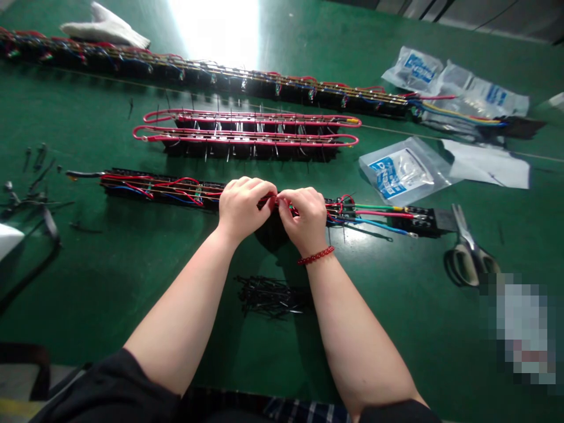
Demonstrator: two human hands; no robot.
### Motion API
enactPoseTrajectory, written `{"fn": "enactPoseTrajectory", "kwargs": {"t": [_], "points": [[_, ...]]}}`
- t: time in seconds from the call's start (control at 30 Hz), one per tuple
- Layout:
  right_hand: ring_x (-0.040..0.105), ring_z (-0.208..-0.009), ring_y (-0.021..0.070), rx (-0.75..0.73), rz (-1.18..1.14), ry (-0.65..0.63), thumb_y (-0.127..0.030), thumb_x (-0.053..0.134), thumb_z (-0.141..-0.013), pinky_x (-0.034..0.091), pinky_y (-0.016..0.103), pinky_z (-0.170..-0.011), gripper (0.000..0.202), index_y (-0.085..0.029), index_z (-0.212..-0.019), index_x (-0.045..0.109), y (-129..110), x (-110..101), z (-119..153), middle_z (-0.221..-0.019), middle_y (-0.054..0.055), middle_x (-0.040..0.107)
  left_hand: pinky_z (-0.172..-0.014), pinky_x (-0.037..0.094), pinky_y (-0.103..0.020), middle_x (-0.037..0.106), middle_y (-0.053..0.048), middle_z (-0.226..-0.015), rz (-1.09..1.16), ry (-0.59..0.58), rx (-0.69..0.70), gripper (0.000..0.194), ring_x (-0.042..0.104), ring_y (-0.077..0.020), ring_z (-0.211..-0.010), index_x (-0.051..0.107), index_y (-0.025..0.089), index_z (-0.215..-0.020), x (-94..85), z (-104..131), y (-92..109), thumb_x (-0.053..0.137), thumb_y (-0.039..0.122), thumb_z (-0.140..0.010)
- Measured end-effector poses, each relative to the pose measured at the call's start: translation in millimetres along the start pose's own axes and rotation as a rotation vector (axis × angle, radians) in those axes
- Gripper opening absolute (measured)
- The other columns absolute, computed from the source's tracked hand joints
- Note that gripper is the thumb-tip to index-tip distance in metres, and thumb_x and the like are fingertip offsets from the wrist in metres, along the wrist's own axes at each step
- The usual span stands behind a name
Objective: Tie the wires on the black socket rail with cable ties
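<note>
Head view had the left hand (247, 205) and right hand (306, 214) pinched narrow over the wired black strip (171, 189), lying crosswise on the green table (132, 252); what they gripped could not be told. A hard tug could have snagged the red wires (187, 180).
</note>
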State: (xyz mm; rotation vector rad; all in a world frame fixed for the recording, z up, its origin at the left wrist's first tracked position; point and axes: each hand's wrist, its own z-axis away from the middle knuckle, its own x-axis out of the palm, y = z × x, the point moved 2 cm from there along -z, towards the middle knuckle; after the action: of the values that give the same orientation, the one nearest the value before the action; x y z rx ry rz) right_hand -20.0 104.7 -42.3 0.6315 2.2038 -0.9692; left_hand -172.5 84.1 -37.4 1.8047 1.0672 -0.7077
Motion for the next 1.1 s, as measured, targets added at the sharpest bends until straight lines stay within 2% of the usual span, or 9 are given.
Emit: {"fn": "enactPoseTrajectory", "kwargs": {"t": [0.33, 0.53, 1.1], "points": [[0.057, -0.084, 0.0209, -0.040, 0.066, -0.016, -0.024, 0.050, -0.099, 0.036, 0.036, -0.078, 0.018, -0.026, -0.093, 0.066, 0.6, 0.5, 1.6, -0.085, 0.002, 0.070, -0.082, 0.046, -0.037, 0.076, -0.001, -0.090, -0.017, 0.014, 0.002, 0.009, 0.064, -0.0221, -0.089, 0.069, 0.026, -0.085, 0.2, 0.9, 0.8, 0.060, 0.024, -0.087], [0.055, -0.084, 0.0203, -0.054, 0.080, -0.011, -0.024, 0.047, -0.100, 0.035, 0.035, -0.078, 0.019, -0.025, -0.096, 0.065, 0.8, 0.9, 1.8, -0.085, 0.003, 0.068, -0.083, 0.046, -0.036, 0.075, -0.001, -0.088, -0.029, -0.020, -0.005, 0.011, 0.062, -0.0217, -0.089, 0.068, 0.025, -0.083, -0.5, 0.2, 1.1, 0.059, 0.024, -0.088], [0.054, -0.082, 0.0198, -0.037, 0.039, 0.027, -0.021, 0.040, -0.102, 0.037, 0.034, -0.077, 0.020, -0.026, -0.101, 0.059, 4.2, 2.6, 3.7, -0.087, 0.003, 0.064, -0.081, 0.046, -0.036, 0.076, -0.001, -0.088, -0.039, -0.016, 0.000, 0.012, 0.063, -0.0222, -0.090, 0.069, 0.025, -0.084, 0.4, 0.3, -0.4, 0.059, 0.028, -0.090]]}}
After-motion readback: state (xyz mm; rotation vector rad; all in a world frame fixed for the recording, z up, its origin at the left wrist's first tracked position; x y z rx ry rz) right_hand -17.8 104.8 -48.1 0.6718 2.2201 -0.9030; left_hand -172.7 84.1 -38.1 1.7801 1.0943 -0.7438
